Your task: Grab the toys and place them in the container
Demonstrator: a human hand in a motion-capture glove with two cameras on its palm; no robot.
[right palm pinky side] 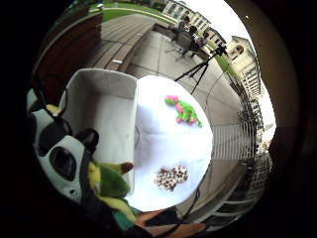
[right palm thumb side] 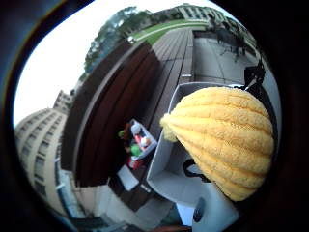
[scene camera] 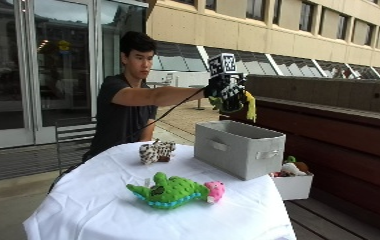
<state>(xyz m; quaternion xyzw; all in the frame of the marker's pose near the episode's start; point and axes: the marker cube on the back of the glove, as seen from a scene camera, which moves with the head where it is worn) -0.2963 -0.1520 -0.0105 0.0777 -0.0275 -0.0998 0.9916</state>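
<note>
My gloved right hand is raised above the grey fabric container and grips a yellow and green plush toy that hangs from it. The toy's ribbed yellow body fills much of the thumb side palm view, and its green and yellow part shows beside the palm. The container looks empty inside. A green crocodile plush with pink ends lies at the table's front. A spotted brown and white plush lies near the person, left of the container.
The round table carries a white cloth. A small white bin holding several toys sits on the wooden bench behind the table, right of the container. A dark wooden wall runs along the right.
</note>
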